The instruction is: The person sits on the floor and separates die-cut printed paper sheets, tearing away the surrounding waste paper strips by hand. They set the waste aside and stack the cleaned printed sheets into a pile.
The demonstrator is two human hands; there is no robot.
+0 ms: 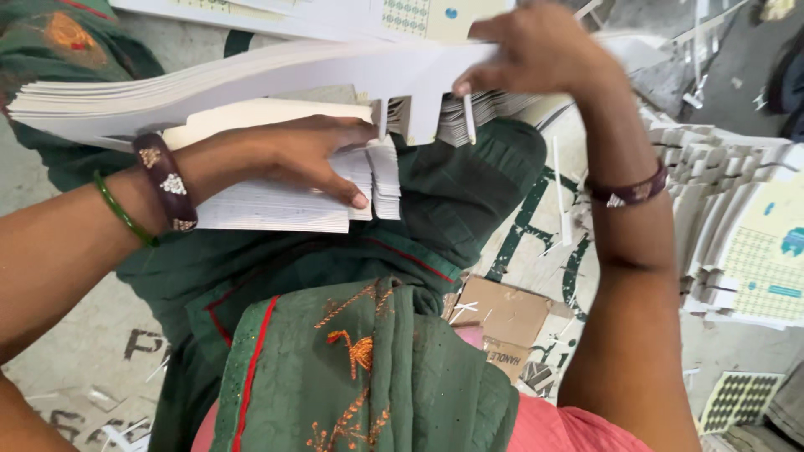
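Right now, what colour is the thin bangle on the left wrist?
Green: the thin bangle sits beside a wider dark brown one, clearest in the head view.

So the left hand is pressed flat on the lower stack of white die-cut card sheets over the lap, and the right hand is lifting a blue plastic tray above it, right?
Not quite. The right hand grips the edge of a thick stack of white card sheets, not a blue plastic tray. The head view shows it. The left hand does lie flat on the lower stack of white die-cut card sheets over the lap.
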